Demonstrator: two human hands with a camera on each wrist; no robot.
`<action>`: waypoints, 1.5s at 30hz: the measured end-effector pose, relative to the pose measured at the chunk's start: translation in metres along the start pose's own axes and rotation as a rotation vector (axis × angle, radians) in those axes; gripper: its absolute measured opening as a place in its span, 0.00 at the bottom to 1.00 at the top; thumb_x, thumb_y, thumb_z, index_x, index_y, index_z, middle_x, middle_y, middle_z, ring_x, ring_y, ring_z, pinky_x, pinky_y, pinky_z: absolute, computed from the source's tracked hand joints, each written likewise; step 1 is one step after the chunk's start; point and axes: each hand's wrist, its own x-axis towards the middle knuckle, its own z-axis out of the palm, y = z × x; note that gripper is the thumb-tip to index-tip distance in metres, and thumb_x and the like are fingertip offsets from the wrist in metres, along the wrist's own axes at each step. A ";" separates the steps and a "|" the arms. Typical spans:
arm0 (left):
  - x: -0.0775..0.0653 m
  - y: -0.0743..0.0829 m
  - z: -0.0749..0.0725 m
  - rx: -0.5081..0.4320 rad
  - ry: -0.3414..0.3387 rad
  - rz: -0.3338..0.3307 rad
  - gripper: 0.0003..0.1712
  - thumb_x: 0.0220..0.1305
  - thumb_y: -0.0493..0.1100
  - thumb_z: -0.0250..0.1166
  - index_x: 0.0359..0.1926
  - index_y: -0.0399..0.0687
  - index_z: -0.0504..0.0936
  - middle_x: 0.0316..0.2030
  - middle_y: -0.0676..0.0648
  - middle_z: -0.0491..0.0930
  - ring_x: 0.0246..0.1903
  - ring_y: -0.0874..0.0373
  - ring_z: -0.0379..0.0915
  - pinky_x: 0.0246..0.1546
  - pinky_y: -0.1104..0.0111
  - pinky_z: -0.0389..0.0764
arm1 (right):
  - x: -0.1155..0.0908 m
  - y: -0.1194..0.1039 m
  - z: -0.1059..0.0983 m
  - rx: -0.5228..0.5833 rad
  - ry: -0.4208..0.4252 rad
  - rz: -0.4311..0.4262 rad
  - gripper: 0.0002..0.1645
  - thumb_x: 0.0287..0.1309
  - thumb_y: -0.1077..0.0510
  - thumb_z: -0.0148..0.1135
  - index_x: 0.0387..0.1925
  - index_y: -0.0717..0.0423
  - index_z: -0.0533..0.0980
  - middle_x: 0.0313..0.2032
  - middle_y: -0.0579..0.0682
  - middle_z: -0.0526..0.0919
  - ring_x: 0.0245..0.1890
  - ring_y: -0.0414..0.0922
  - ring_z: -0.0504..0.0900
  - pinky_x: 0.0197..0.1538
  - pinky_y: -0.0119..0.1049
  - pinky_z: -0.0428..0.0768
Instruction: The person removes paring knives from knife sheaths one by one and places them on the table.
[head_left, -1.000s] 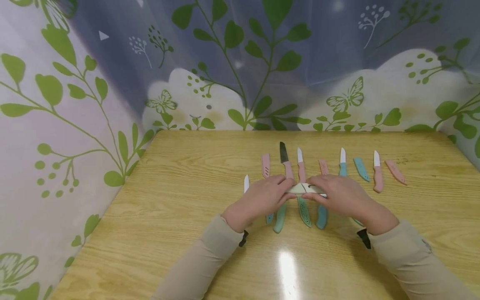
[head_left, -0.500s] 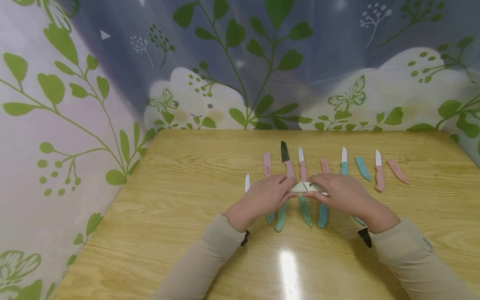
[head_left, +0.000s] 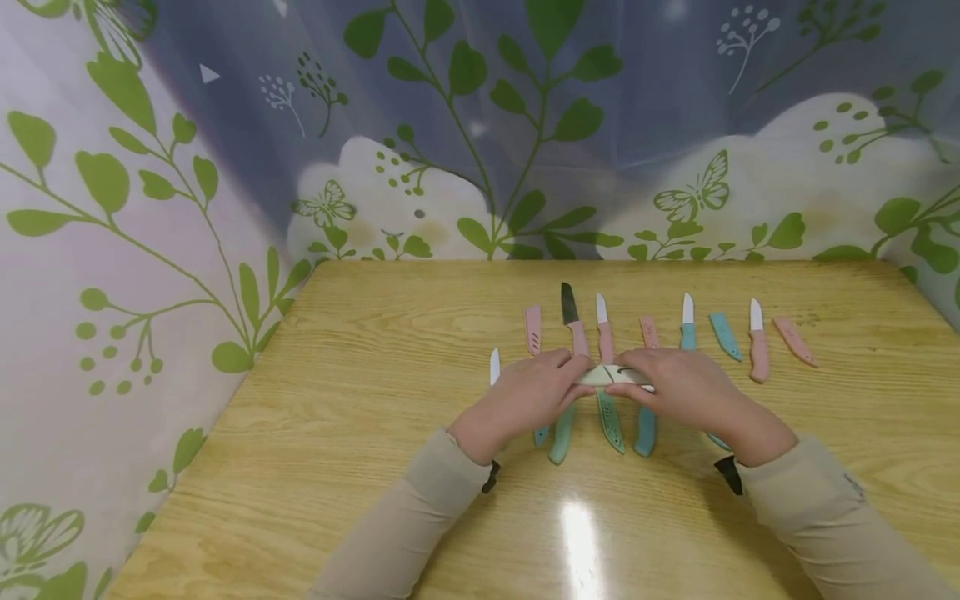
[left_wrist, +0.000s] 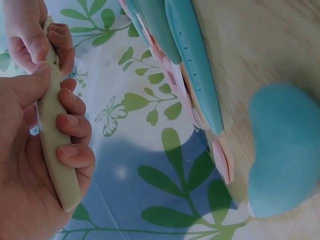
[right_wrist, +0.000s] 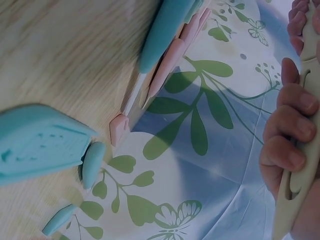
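In the head view, my left hand (head_left: 521, 396) and right hand (head_left: 686, 396) meet over the table around a cream-coloured sheathed knife. My left fingers curl round its plain handle (left_wrist: 52, 130), thumb pressed along it. The slotted sheath (right_wrist: 313, 85) is gripped by my right hand, fingers bent over its side. Handle and sheath meet at a slanted seam between the hands; no blade shows there. Below the hands lie a green knife handle (head_left: 561, 437), a green sheath (head_left: 611, 423) and a blue handle (head_left: 645, 432), each partly covered.
Behind the hands lie a black-bladed pink knife (head_left: 576, 321), a white-bladed pink knife (head_left: 602, 317), a blue knife (head_left: 687, 321) and another pink knife (head_left: 757, 350). Loose sheaths include a pink one (head_left: 532, 329) and a blue one (head_left: 724, 337). A bare white blade (head_left: 494, 367) points up beside my left hand.
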 end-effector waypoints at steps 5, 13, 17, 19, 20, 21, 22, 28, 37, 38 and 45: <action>0.000 0.000 0.000 -0.009 -0.004 -0.002 0.19 0.74 0.56 0.49 0.57 0.54 0.73 0.39 0.53 0.78 0.33 0.64 0.72 0.28 0.75 0.73 | 0.000 -0.001 0.000 0.014 -0.016 0.009 0.20 0.62 0.42 0.61 0.44 0.52 0.79 0.32 0.45 0.84 0.20 0.32 0.70 0.23 0.31 0.67; 0.000 -0.001 0.000 -0.011 0.015 0.009 0.19 0.74 0.56 0.49 0.56 0.53 0.73 0.39 0.53 0.79 0.34 0.64 0.73 0.28 0.75 0.74 | 0.001 0.001 0.000 0.011 -0.004 -0.005 0.19 0.62 0.43 0.61 0.45 0.53 0.80 0.35 0.48 0.86 0.22 0.34 0.74 0.25 0.32 0.70; 0.000 -0.001 -0.001 -0.021 0.006 0.006 0.19 0.74 0.56 0.49 0.57 0.53 0.73 0.40 0.52 0.78 0.34 0.64 0.73 0.28 0.75 0.73 | 0.001 0.003 0.001 -0.001 0.015 -0.026 0.19 0.61 0.44 0.62 0.44 0.53 0.80 0.35 0.48 0.86 0.22 0.34 0.75 0.25 0.31 0.70; 0.000 -0.001 -0.002 -0.024 0.005 0.003 0.19 0.74 0.55 0.49 0.57 0.53 0.73 0.40 0.52 0.78 0.34 0.64 0.73 0.28 0.75 0.73 | 0.001 0.003 0.001 -0.005 0.025 -0.037 0.18 0.61 0.44 0.62 0.44 0.53 0.80 0.34 0.47 0.86 0.22 0.34 0.74 0.24 0.31 0.70; 0.000 -0.002 -0.002 -0.025 0.006 0.003 0.19 0.74 0.55 0.49 0.57 0.53 0.73 0.40 0.52 0.78 0.34 0.63 0.73 0.29 0.75 0.73 | 0.001 0.003 0.001 -0.007 0.030 -0.041 0.18 0.61 0.44 0.62 0.44 0.53 0.80 0.34 0.47 0.85 0.22 0.34 0.74 0.24 0.31 0.70; 0.000 -0.002 -0.002 -0.024 0.009 0.003 0.19 0.74 0.55 0.50 0.57 0.53 0.73 0.40 0.52 0.78 0.34 0.63 0.73 0.29 0.75 0.73 | 0.001 0.004 0.002 -0.008 0.034 -0.045 0.18 0.61 0.44 0.63 0.43 0.53 0.80 0.33 0.47 0.85 0.21 0.33 0.73 0.24 0.30 0.69; 0.000 -0.002 -0.002 -0.024 0.010 0.004 0.19 0.74 0.55 0.50 0.57 0.53 0.73 0.40 0.52 0.78 0.34 0.63 0.73 0.29 0.75 0.73 | 0.001 0.004 0.002 -0.009 0.036 -0.047 0.18 0.61 0.44 0.63 0.43 0.53 0.80 0.33 0.46 0.85 0.21 0.33 0.73 0.24 0.30 0.69; 0.000 -0.002 -0.001 -0.024 0.012 0.005 0.19 0.74 0.56 0.49 0.57 0.54 0.73 0.39 0.53 0.78 0.33 0.64 0.72 0.28 0.75 0.73 | 0.001 0.003 0.001 -0.015 0.031 -0.038 0.18 0.61 0.44 0.62 0.42 0.52 0.80 0.31 0.45 0.84 0.20 0.32 0.71 0.23 0.30 0.68; 0.000 -0.002 0.000 -0.013 -0.003 0.001 0.20 0.74 0.56 0.49 0.58 0.54 0.72 0.40 0.53 0.78 0.33 0.64 0.72 0.28 0.75 0.73 | 0.001 0.003 0.001 -0.010 0.015 -0.028 0.17 0.61 0.43 0.62 0.40 0.51 0.80 0.30 0.44 0.84 0.20 0.32 0.71 0.24 0.30 0.68; 0.000 -0.002 0.000 -0.011 -0.005 0.001 0.20 0.74 0.56 0.48 0.58 0.54 0.72 0.40 0.53 0.78 0.33 0.64 0.72 0.28 0.75 0.73 | 0.001 0.003 0.002 -0.009 0.015 -0.029 0.16 0.61 0.43 0.62 0.40 0.51 0.80 0.30 0.44 0.84 0.20 0.31 0.71 0.24 0.30 0.68; 0.000 -0.002 0.001 -0.015 -0.009 -0.004 0.20 0.74 0.56 0.49 0.58 0.54 0.72 0.40 0.52 0.78 0.34 0.64 0.73 0.28 0.74 0.73 | 0.000 0.004 0.003 -0.004 0.011 -0.037 0.17 0.62 0.43 0.61 0.41 0.51 0.80 0.32 0.45 0.85 0.22 0.33 0.74 0.25 0.30 0.70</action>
